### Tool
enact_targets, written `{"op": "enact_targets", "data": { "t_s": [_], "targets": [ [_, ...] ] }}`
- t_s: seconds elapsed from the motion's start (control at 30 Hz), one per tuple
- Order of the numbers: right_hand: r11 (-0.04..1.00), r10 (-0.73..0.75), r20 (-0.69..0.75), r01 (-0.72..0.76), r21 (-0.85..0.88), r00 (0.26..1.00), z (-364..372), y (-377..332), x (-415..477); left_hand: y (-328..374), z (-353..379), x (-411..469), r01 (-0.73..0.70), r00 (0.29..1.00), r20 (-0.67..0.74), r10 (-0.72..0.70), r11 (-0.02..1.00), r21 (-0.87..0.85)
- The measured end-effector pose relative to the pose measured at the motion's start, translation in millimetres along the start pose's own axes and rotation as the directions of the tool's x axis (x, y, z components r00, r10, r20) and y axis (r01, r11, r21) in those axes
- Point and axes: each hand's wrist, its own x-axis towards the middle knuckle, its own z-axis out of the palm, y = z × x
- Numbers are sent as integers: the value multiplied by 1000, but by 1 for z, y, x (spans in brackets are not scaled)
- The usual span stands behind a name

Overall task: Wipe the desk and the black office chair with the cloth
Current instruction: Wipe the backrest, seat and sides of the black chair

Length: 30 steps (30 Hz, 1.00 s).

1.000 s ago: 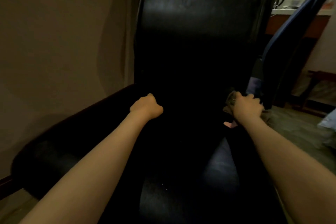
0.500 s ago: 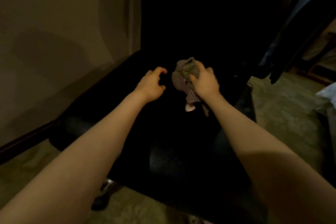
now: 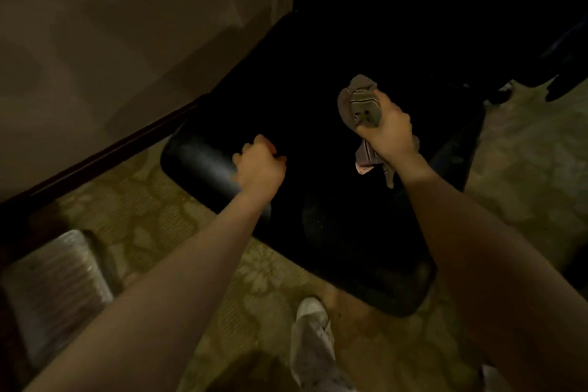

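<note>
While the right hand [image 3: 389, 130] grips the cloth [image 3: 358, 105] with fingers and thumb curled tightly round it, we note the cloth's condition. It is crumpled into a grey-brown wad. A panel with darker stripes faces up just beyond the knuckles, and a paler striped tail hangs below the heel of the hand. The wad is over the rear right part of the chair [image 3: 343, 219] seat, close to the dark backrest. We cannot tell whether it touches the upholstery.

The left hand [image 3: 259, 165] is over the left part of the seat, beside its rounded, faintly glossy edge. Its fingers are curled into a loose fist with nothing visible in them.

The chair is black and reflects little light. It stands on a patterned carpet [image 3: 152, 216], near a beige wall [image 3: 111, 41].
</note>
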Motion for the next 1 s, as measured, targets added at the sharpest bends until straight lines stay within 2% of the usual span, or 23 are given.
{"op": "enact_targets", "data": {
  "t_s": [0.13, 0.23, 0.33, 0.4, 0.47, 0.53, 0.57, 0.6, 0.67, 0.7, 0.73, 0.77, 0.83, 0.9, 1.0],
  "targets": [
    [988, -19, 95, 4, 155, 995, 10, -15, -49, -13, 7, -29, 59, 998, -14, -63, 981, -187],
    [988, -41, 151, 17, 154, 988, 19, -30, -83, -6, 4, -53, -9, 1000, 19, 14, 975, -221],
    [993, -32, 201, 9, 119, 979, 21, -47, -117, -8, -2, -70, -244, 965, 89, 245, 969, -27],
    [990, -40, 243, 6, 140, 969, 25, -56, -140, -9, -2, -77, -394, 914, 152, 376, 912, 114],
    [988, -44, 264, 4, 152, 963, 31, -66, -165, -11, -1, -86, -466, 875, 262, 408, 856, 225],
    [978, 22, 319, -86, 188, 947, 38, -78, -189, -17, -6, -97, -462, 870, 357, 340, 816, 349],
    [964, 65, 396, -160, 212, 916, 43, -81, -199, -23, -10, -102, -455, 867, 405, 290, 794, 404],
    [937, 94, 513, -249, 243, 853, 47, -84, -210, -33, -15, -107, -487, 837, 489, 248, 745, 456],
    [890, 58, 748, -374, 262, 661, 53, -89, -229, -50, -24, -119, -605, 705, 703, 96, 600, 524],
    [888, 30, 801, -383, 253, 598, 54, -92, -237, -60, -29, -124, -610, 661, 750, -2, 581, 539],
    [884, 22, 806, -388, 261, 592, 55, -95, -243, -66, -34, -127, -577, 657, 751, -64, 598, 556],
    [861, 10, 775, -400, 315, 632, 54, -98, -244, -67, -38, -127, -533, 691, 721, -45, 643, 551],
    [827, 21, 664, -386, 409, 748, 43, -104, -230, -53, -46, -116, -491, 779, 614, 125, 731, 474],
    [840, 69, 561, -352, 414, 825, 23, -104, -204, -21, -55, -100, -458, 833, 513, 206, 777, 432],
    [907, 20, 350, -165, 389, 936, -5, -86, -154, 40, -53, -68, -528, 845, 372, 385, 715, 458]
  ]
}}
